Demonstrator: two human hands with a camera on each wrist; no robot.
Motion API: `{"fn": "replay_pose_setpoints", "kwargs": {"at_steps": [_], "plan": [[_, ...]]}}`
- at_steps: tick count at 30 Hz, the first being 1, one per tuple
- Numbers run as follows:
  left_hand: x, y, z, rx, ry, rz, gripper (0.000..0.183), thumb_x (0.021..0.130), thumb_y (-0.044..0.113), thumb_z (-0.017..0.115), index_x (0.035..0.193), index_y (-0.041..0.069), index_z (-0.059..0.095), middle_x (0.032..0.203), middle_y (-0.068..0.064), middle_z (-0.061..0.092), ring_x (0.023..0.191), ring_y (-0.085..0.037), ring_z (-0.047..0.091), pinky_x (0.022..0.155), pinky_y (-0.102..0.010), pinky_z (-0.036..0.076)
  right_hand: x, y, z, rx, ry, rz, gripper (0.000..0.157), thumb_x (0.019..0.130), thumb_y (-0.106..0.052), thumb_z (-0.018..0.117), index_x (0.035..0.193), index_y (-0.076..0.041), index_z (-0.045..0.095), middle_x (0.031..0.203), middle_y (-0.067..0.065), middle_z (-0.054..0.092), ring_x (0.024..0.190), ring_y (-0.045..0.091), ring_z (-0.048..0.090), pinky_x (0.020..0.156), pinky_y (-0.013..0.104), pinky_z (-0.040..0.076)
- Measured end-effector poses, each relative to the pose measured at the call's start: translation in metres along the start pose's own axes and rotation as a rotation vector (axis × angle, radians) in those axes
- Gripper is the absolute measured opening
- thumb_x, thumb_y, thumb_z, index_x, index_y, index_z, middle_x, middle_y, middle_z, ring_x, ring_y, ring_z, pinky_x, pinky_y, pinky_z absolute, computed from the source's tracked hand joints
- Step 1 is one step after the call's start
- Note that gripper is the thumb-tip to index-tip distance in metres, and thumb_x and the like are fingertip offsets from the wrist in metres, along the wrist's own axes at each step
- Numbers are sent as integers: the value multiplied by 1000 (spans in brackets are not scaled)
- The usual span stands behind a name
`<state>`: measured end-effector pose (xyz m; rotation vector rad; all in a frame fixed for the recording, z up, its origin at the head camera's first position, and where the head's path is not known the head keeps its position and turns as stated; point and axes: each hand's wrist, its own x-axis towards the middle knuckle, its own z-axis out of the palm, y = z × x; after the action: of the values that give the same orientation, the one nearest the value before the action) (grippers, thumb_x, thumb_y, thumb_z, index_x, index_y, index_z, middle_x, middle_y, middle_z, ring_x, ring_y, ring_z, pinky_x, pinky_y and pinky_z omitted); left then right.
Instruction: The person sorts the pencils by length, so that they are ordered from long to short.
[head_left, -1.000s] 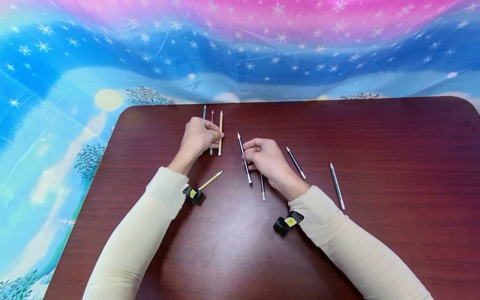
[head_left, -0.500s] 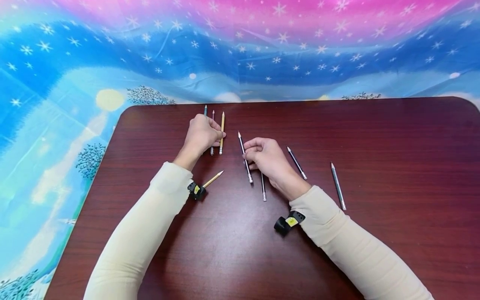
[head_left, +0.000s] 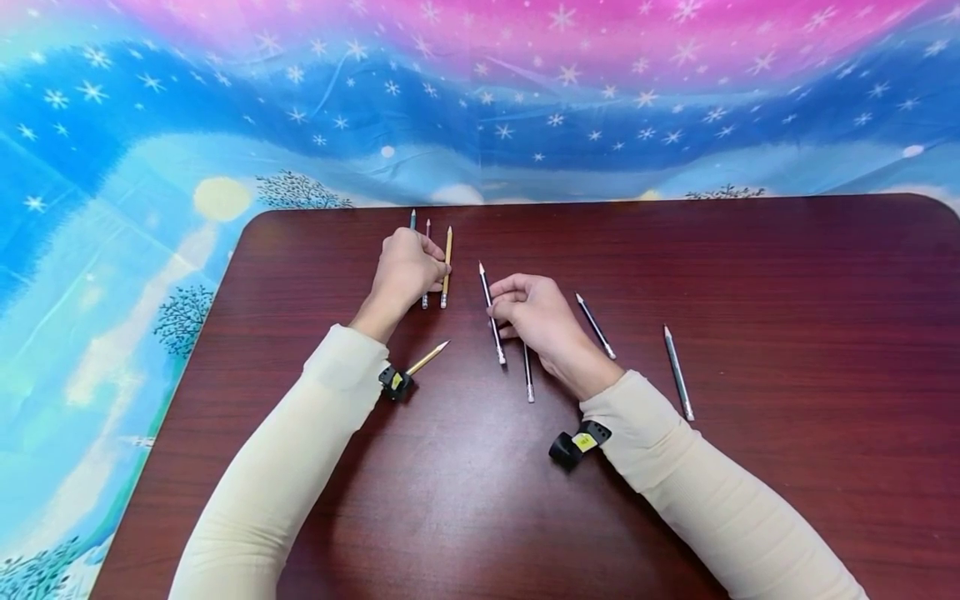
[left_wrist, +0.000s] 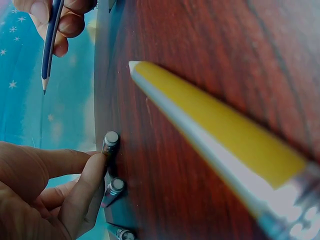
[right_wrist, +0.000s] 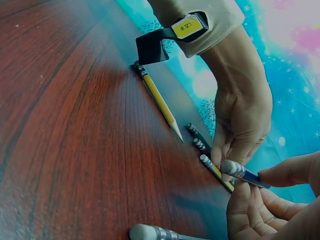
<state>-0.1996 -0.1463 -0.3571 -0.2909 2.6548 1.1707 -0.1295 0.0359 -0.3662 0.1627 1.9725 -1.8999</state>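
Note:
At the back left of the table, my left hand (head_left: 408, 268) pinches a yellow pencil (head_left: 449, 244) between thumb and fingertips, its eraser end toward me. Just left of it lie a dark red pencil (right_wrist: 201, 146) and a teal pencil (head_left: 412, 218), partly covered by that hand in the head view. My right hand (head_left: 534, 315) holds a dark blue pencil (left_wrist: 51, 42) with a white stripe between thumb and fingers, raised off the tabletop, point away from me. Beneath this hand lies another dark pencil (head_left: 529, 379), its far part hidden.
A second yellow pencil (head_left: 427, 358) lies slanted by my left wrist, its eraser end hidden in the head view. Right of my right hand are a short dark pencil (head_left: 595, 325) and a grey-green pencil (head_left: 678, 372). A snowflake-patterned cloth (head_left: 480, 100) hangs behind the brown table (head_left: 810, 350).
My left hand has shifted slightly right and away from me, and the yellow pencil in it now tilts a little to the right. My right hand and its pencil have barely moved.

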Motion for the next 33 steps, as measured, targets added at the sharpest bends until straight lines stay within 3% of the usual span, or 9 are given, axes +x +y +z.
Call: {"fn": "replay_pose_setpoints", "kwargs": {"at_steps": [18, 33], "plan": [[0, 1, -1, 52, 10, -24, 10, 96, 8, 73, 104, 2, 76, 105, -14, 76, 74, -15, 78, 65, -24, 64, 5, 2, 0, 8, 5, 5, 27, 94, 8, 56, 120, 9, 60, 81, -2, 62, 70, 8, 59, 61, 21, 56], [-4, 0, -3, 43, -3, -33, 10, 98, 8, 71, 106, 3, 75, 107, -14, 75, 87, -22, 79, 72, -27, 65, 20, -2, 2, 72, 17, 15, 21, 93, 9, 60, 114, 6, 59, 85, 8, 69, 62, 11, 64, 62, 25, 62]]}}
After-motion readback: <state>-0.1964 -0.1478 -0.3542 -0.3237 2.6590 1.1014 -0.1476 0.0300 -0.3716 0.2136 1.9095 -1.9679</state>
